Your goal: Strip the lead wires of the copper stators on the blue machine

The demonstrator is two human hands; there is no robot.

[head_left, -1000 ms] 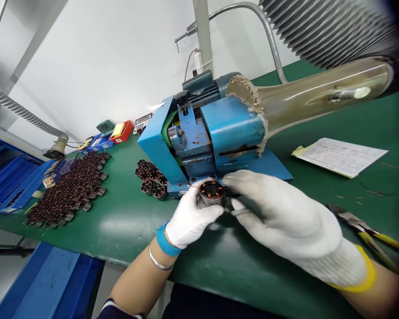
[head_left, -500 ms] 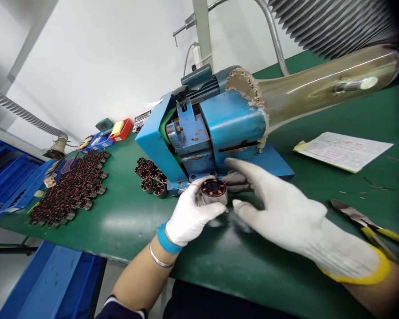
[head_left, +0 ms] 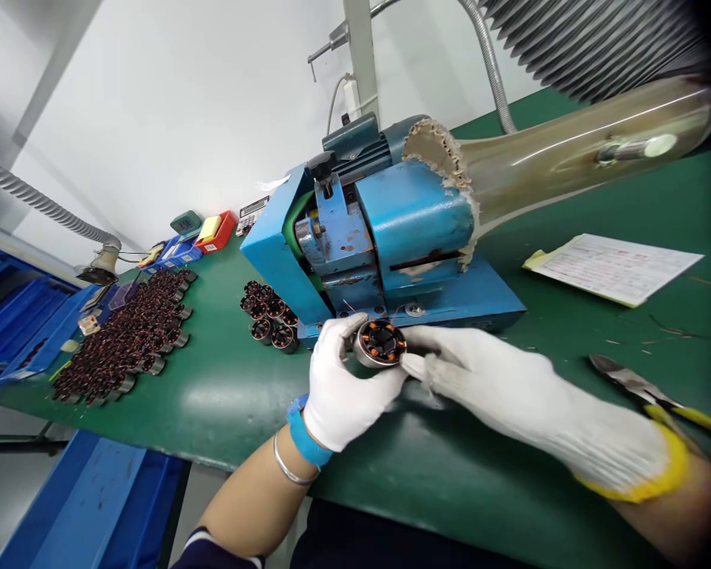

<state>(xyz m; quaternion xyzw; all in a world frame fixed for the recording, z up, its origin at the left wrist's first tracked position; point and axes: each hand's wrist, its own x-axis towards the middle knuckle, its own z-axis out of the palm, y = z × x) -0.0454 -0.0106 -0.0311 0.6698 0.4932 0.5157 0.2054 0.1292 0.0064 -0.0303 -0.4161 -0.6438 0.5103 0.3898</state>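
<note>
My left hand (head_left: pixel 348 382), in a white glove with a blue cuff, is shut on a wound motor stator (head_left: pixel 381 344) with orange-and-black windings and a metal outer ring. The stator's end face is tilted up toward me. My right hand (head_left: pixel 479 371), in a white knit glove with a yellow cuff, reaches in from the right. Its fingertips are against the stator's right side, and whether they pinch anything is hidden. Thin copper wire ends (head_left: pixel 349 306) stick up behind the stator.
A blue machine (head_left: pixel 415 213) with a tan-crusted hose mouth stands just beyond my hands. Rows of wound stators (head_left: pixel 122 336) and a small cluster (head_left: pixel 266 316) lie on the green workbench (head_left: pixel 213 403). Yellow-handled pliers (head_left: pixel 645 391) and a paper sheet (head_left: pixel 613 269) lie to the right.
My right hand has moved from spread fingers beside the stator to fingers closed against it. The stator has turned, showing more of its end face toward me.
</note>
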